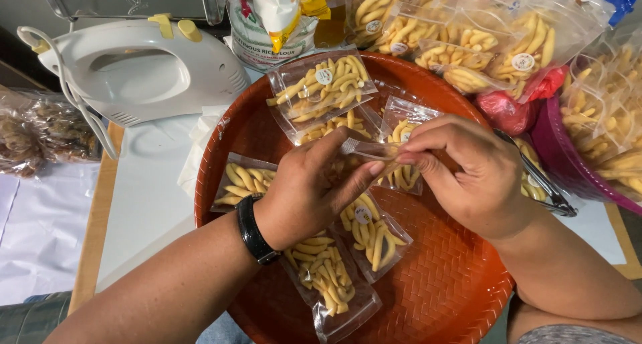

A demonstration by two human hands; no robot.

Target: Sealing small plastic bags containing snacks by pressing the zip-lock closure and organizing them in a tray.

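— Two hands, one pouch: my left hand (311, 190) and my right hand (468, 173) both pinch the top strip of a small clear bag (394, 173), each grip closed on the plastic, thumbs against forefingers. The bag hangs over the middle of the round tray (441, 284).

— How much room do you have around it?

— Little. The tray's rim runs close to the white hand mixer (134, 66) on my left and to a purple basket (568, 163) on my right. Bare woven surface shows only on the near right part of the tray. Metal tongs (545, 187) lie just beside my right wrist, at the rim.

— What holds what?

— The bag in my fingers holds pale yellow finger-shaped snacks. Six more sealed packets (324, 86) of the same lie flat on the tray, some overlapping, each with a small round sticker. Behind the tray a heap of filled packets (461, 30) piles up, and a flour sack (267, 30) stands near the mixer. Two bags of dark brown pieces (40, 133) sit at the far left of the tabletop (147, 197).

— Textures?

— The tray is orange-red plastic with a basket-weave pattern. The pouches are glossy and crinkled. The tabletop is smooth white with a wooden edge, and a black band (254, 230) circles my left wrist.
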